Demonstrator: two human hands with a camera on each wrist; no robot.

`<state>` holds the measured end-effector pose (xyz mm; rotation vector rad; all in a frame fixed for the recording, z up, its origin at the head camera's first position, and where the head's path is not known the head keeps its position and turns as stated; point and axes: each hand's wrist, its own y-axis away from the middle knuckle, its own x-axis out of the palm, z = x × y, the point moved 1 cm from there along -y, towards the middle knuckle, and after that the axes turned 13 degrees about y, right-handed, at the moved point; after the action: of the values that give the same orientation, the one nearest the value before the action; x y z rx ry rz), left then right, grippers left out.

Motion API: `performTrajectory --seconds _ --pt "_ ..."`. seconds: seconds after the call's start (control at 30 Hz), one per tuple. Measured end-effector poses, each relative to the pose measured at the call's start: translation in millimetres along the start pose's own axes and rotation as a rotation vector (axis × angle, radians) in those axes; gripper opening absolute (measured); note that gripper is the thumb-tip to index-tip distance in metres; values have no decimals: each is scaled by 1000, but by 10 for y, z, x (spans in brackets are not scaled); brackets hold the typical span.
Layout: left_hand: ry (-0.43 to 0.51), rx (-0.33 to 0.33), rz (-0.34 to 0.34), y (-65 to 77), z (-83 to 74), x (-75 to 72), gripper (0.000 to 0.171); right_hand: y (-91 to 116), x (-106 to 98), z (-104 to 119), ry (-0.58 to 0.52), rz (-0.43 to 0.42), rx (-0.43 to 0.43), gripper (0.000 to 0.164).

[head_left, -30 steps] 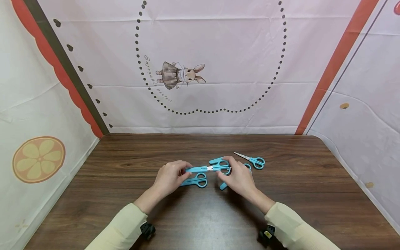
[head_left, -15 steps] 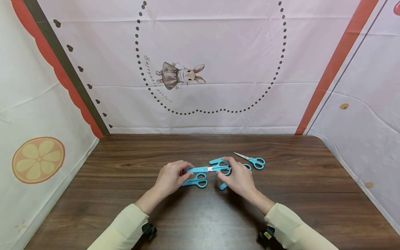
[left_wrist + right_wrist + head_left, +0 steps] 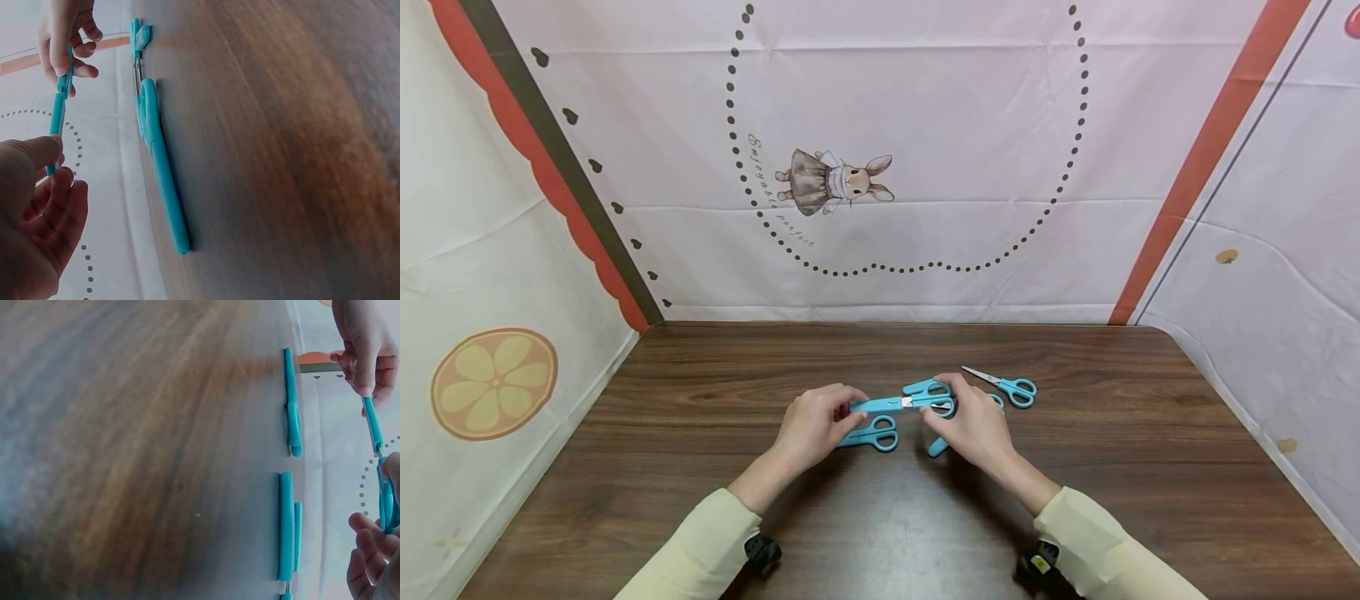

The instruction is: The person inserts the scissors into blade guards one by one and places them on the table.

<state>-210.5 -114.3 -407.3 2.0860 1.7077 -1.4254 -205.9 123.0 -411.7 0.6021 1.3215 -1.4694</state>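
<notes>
Above the table, a pair of blue-handled scissors (image 3: 929,402) has its blades partly inside a blue blade cover (image 3: 880,405). My left hand (image 3: 808,427) pinches the far end of the cover between thumb and fingers. At the other end, my right hand (image 3: 976,425) grips the scissors by the handle loops. A short strip of metal shows between cover and handles. Beneath my left hand lies another pair of scissors in its cover (image 3: 164,187), on the table.
Uncovered scissors (image 3: 1017,392) lie to the right, points toward the back left. Another pair (image 3: 997,401) is mostly hidden by my right hand. Two loose blue covers (image 3: 917,387) (image 3: 937,447) lie near it. A printed cloth (image 3: 925,125) stands behind the wooden table (image 3: 737,358).
My left hand has shifted slightly right with the cover, which has slid farther over the blades, so less metal shows. My right hand has stayed nearly still.
</notes>
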Motion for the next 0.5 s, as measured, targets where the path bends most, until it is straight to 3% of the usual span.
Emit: performTrajectory --seconds 0.5 --pt "13 -15 -11 -5 -19 -8 10 -11 -26 19 2 -1 -7 49"
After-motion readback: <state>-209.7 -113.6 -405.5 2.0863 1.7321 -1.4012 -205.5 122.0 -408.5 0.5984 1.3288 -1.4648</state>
